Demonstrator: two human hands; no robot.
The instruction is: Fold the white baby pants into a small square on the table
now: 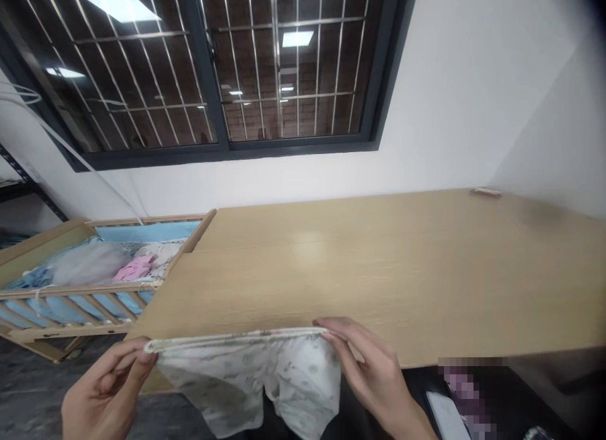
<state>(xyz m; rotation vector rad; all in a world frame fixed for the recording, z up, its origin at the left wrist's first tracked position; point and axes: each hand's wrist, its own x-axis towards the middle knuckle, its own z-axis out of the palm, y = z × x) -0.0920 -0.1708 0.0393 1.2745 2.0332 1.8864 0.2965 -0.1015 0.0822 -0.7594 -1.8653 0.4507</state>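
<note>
A small pair of pale shorts point(246, 377) with a faint print hangs at the table's front edge, its waistband stretched level between my hands. My left hand point(108, 386) pinches the left end of the waistband between thumb and fingers. At the other end, my right hand point(364, 370) grips the waistband's right corner. Both legs of the shorts drop down below the table top, and their lower ends run to the bottom of the view.
A wooden table point(379, 257) stretches ahead, with a small flat piece point(486, 192) at its far right corner. On the left stands a wooden crib point(85, 291) holding a pink cloth point(136, 267) and other bedding. A white phone-like object point(447, 415) lies low at right. Behind is a barred window point(222, 146).
</note>
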